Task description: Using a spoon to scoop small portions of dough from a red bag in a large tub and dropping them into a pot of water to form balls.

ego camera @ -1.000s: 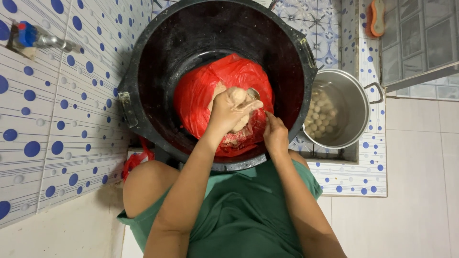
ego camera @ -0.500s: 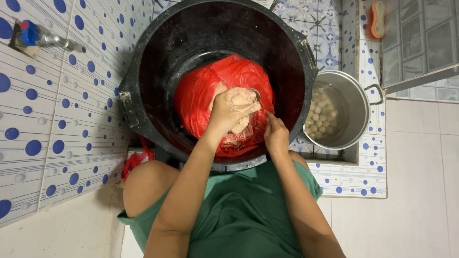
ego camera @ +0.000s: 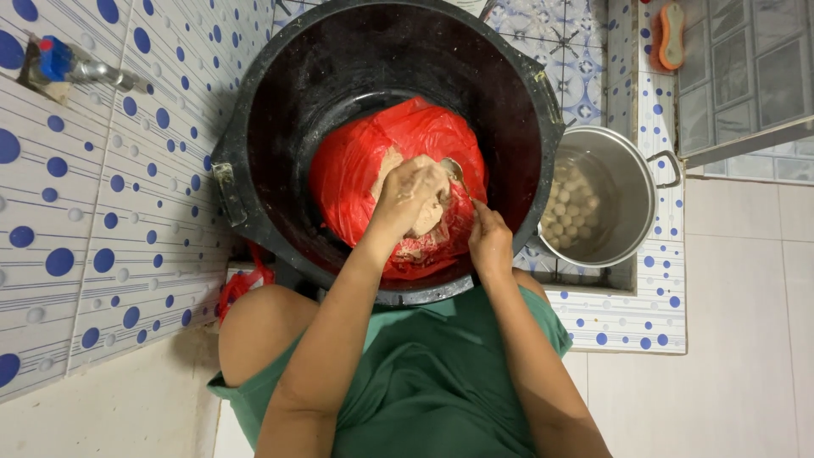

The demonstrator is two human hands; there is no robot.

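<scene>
Big black tub right in front, tipped toward the knees. Inside it, a red bag full of soft pale paste.

Left hand deep in the tub, fingers curled tight around a lump of that paste, squeezing it. Lump right inside the fist, in the middle of the bag.

Right hand just beside, a bit nearer and to the right. Fingers narrow, pinched on a thin metal spoon. Spoon long and slim, handle at the right hand, bowl pointing far and a little left, up against the top of the left fist. Touching the paste there, or just about; hard to tell.

So: paste up and left from the spoon hand, close by. Left hand nearer to the paste, already holding it.

Off to the right, down low, a shiny steel pot with water and lots of small round pale balls in it. Pot closer to the right hand than the left, past the tub's edge.

Blue-dotted tile wall on the left.
</scene>
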